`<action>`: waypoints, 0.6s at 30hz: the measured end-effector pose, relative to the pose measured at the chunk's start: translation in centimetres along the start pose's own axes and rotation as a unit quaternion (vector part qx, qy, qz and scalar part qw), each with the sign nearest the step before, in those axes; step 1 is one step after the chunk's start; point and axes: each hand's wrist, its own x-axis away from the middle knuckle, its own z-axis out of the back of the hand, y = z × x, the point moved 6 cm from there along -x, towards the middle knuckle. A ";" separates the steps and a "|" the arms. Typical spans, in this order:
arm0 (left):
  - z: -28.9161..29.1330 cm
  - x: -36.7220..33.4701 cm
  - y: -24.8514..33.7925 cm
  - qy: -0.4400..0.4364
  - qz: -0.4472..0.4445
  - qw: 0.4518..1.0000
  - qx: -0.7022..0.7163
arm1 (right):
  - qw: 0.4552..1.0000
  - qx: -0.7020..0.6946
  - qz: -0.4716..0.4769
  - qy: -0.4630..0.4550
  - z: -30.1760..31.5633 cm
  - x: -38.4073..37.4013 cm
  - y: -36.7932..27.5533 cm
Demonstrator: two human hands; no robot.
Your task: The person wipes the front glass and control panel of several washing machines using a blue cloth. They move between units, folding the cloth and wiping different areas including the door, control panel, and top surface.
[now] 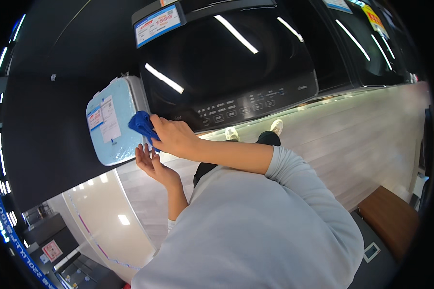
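Observation:
A crumpled blue cloth (142, 124) is gripped in my right hand (172, 137), whose arm reaches across my body. The cloth lies against the near right edge of a small appliance (123, 137) with a light blue lid and a pale rim. Just below it, my left hand (154, 165) is open, palm turned up and fingers spread, close to the appliance's near edge. Some of the cloth is hidden behind my right fingers. To the right of the appliance stands a black washing machine (202, 67) with a glossy lid and a row of buttons along its front.
Price cards are fixed on the blue lid (95, 118) and at the washing machine's back (157, 25). Another black machine (366, 53) stands farther right. Black panels rise at the left. Behind me at lower right is a brown-topped seat or cabinet (388, 216). Pale floor (352, 130) runs alongside.

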 end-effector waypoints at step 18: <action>-22.1 9.8 6.5 -0.429 -0.267 0.827 -0.249 | 0.940 0.140 -0.243 0.193 24.5 13.9 9.5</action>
